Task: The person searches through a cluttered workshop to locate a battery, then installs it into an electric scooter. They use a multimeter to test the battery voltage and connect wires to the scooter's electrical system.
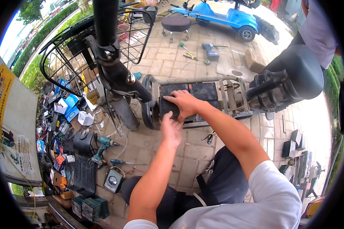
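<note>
The black battery block [172, 107] sits in the scooter's open floor tray [225, 97], not fully seated, I judge. My right hand [185, 104] lies flat on top; my left hand [171, 129] presses its near edge, fingers loosely spread. Cordless drill [102, 147] lies nearby.

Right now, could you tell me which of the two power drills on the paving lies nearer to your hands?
The teal drill left of the left hand, beside a screwdriver. The blue drill lies far off, near the round stool.
</note>
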The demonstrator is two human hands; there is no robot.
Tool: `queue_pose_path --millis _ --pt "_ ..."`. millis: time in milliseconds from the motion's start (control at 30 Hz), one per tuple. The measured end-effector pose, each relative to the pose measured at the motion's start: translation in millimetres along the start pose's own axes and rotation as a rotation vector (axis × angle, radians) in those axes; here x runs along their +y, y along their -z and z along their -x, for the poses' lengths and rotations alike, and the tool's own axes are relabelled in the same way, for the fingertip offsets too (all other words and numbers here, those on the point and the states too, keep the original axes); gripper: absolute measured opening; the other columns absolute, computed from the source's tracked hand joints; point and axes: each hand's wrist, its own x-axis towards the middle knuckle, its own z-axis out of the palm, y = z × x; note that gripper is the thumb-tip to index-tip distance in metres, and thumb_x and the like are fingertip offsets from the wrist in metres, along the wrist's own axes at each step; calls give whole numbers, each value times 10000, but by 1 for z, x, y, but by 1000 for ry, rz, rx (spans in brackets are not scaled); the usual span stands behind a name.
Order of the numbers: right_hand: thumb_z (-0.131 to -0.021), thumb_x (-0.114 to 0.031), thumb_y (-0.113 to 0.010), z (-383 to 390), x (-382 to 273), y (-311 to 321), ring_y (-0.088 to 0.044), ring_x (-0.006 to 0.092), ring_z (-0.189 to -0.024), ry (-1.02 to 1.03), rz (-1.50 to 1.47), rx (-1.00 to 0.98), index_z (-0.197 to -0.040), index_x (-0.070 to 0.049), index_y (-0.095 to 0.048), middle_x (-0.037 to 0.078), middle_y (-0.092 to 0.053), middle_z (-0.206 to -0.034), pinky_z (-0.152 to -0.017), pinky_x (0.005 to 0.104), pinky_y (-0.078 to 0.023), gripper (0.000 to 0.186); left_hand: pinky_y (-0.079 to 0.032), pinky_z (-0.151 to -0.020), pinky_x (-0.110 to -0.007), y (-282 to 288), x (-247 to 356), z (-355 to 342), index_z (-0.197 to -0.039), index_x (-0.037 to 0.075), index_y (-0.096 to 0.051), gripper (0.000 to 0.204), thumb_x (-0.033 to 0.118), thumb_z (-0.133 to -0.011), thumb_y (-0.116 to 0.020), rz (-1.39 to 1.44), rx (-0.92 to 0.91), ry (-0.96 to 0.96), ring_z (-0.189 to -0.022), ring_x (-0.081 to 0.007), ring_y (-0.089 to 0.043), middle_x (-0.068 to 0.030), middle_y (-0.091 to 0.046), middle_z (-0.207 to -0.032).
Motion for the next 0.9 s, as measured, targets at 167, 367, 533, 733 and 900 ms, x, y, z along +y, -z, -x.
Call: queue_pose_path --millis 167,367,533,733,900 --pt "-443 -283 -815 0 4 -13 -478 355 -1130 5 -37 57 -1379 -106 -456 194 -508 -1222 -975 417 -356 1018 -112 -1133 -474 -5 0 5 -1361 -150 -273 976 541 -754 -599 -72 63 -22 -1294 -358 -375 -258 -402 -1357" --pt "-446 -275 -828 6 4 -15 -487 349 -1102 5 13 65 -1392 -117 -434 179 -505 -1209 -965 412 -369 1037 -86 -1134 -492 0 -3 4 -1368 -151 -279 993 568 -755 -584 -98 21 9 -1324 -368 -343 -272 -383 -1385" --pt "-464 -279 -839 5 -10 -30 -489 330 -1092 27 197 62 -1397 -128 -423 166 -508 -1194 -925 398 -381 1033 -169 -1126 -472 27 -4 -2 -1356 -155 -297 973 571 -769 -572 -29 -21 79 -1323 -373 -348 -268 -374 -1395" --pt "-536 -284 -814 30 -14 -51 -473 335 -1107 -92 351 134 -1357 -143 -476 163 -513 -1176 -919 510 -368 900 -407 -991 -407 6 17 20 -1202 -68 -536 601 414 -846 -582 -496 -52 187 -1114 -303 -582 -185 -624 -1121" --pt "-617 -329 -783 41 -28 -53 -460 333 -1131 -146 316 -27 -1313 -140 -519 151 -516 -1183 -940 573 -338 768 -450 -663 -352 8 14 37 -886 -34 -667 375 331 -836 -598 -1130 -156 -17 -711 -207 -612 -143 -693 -870"
